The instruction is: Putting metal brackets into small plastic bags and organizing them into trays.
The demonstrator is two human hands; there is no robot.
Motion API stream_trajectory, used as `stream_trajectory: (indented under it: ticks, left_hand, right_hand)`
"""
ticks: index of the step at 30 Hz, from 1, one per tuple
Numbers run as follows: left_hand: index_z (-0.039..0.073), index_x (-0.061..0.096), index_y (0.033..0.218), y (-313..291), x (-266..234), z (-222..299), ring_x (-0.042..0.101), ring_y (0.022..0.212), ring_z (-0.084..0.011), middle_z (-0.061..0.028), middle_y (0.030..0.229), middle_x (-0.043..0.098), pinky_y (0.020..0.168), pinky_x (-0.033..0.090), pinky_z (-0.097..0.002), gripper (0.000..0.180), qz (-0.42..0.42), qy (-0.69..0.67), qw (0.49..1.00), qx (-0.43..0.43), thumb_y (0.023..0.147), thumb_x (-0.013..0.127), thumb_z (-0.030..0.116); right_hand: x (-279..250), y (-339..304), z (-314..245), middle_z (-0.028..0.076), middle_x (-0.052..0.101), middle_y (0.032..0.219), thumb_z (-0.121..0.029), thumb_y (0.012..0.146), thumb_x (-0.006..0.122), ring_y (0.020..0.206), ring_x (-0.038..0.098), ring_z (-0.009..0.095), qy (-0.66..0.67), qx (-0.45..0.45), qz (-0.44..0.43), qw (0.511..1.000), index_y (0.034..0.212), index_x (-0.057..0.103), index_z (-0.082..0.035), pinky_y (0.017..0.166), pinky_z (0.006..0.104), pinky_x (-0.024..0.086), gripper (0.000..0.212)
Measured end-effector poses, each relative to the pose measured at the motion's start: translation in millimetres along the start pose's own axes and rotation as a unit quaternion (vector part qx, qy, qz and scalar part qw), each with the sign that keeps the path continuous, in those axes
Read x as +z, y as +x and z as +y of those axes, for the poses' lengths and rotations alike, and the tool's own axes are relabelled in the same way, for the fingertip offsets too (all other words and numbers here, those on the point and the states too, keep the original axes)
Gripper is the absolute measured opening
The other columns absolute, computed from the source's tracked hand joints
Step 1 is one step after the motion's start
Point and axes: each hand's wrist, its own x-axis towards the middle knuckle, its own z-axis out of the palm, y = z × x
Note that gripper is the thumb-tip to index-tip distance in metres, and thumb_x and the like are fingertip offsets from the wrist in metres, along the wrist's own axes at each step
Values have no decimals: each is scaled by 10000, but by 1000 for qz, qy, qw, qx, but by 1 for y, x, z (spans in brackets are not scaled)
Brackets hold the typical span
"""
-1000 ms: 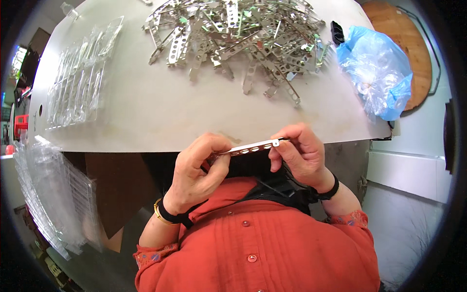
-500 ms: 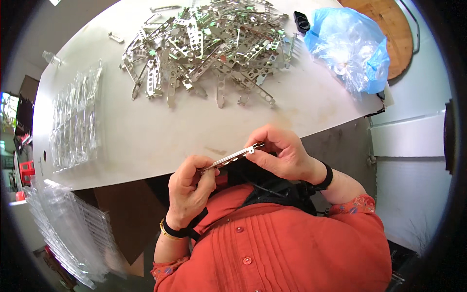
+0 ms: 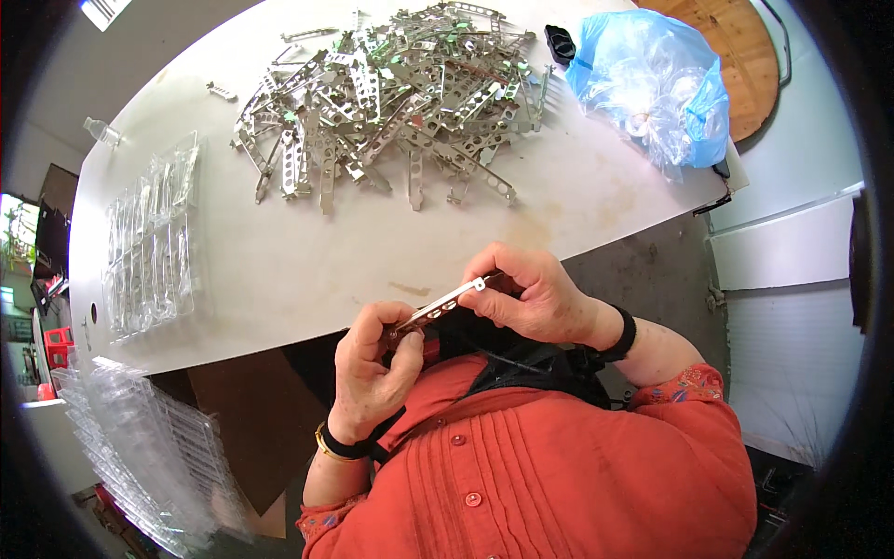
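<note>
Between my two hands is a narrow metal bracket [image 3: 441,306] with round holes along its side, tilted up toward the right. My left hand [image 3: 374,365] pinches its lower left end between thumb and fingers. At its upper right end, by a small bent tab, my right hand [image 3: 532,296] grips it the same way. Fingertips cover both ends. Beyond my hands, a large heap of similar perforated brackets [image 3: 416,172] lies on the pale table [image 3: 307,270]. One short bracket [image 3: 221,91] lies apart, left of the heap.
A clear plastic tray [image 3: 154,244] with slots lies at the table's left side. Stacked clear trays [image 3: 149,456] stand below the left edge. A blue plastic bag [image 3: 649,88] and a small black object [image 3: 560,44] are at the far right; a small clear bottle [image 3: 101,131] is far left.
The bracket has tilted more steeply, and my left hand has shifted slightly right, closer to my right hand. Both hands keep hold of it. The whole view has shifted a little.
</note>
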Motion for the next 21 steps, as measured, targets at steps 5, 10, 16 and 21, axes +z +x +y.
stream_trajectory:
  ticks: [5, 10, 16, 21]
  left_hand:
    - [9, 657, 1075, 2, 5, 9, 509, 634, -74, -9, 775, 606, 572, 410, -226, 145, 25, 36, 998, 40, 931, 666, 9]
    - [23, 704, 1035, 5, 0, 8, 517, 616, -137, -39, 767, 591, 563, 419, -264, 128, 12, 134, 986, 98, 910, 706, 48]
    - [10, 661, 977, 8, 4, 13, 516, 634, -150, -62, 779, 587, 577, 415, -271, 64, 22, 142, 983, 116, 927, 674, 46]
    - [10, 630, 944, 11, 6, 13, 513, 580, -200, -89, 729, 577, 551, 412, -306, 56, -11, 205, 968, 142, 890, 627, -2]
  right_hand:
    - [2, -1, -3, 17, 660, 791, -130, 959, 690, 732, 598, 43, 4, 18, -3, 1000, 1010, 599, -29, 641, 233, 495, 145]
    - [3, -2, 1, 5, 646, 798, -119, 965, 679, 700, 586, 35, 4, -2, -8, 1000, 1014, 600, -33, 601, 217, 479, 127]
    - [6, -2, 4, 1, 635, 811, -111, 971, 669, 670, 574, 31, 11, -18, -6, 1000, 1030, 602, -39, 575, 203, 465, 114]
    - [2, 0, 0, 68, 694, 831, -108, 949, 689, 772, 660, 92, -42, -36, -3, 998, 1019, 606, -27, 682, 262, 530, 136]
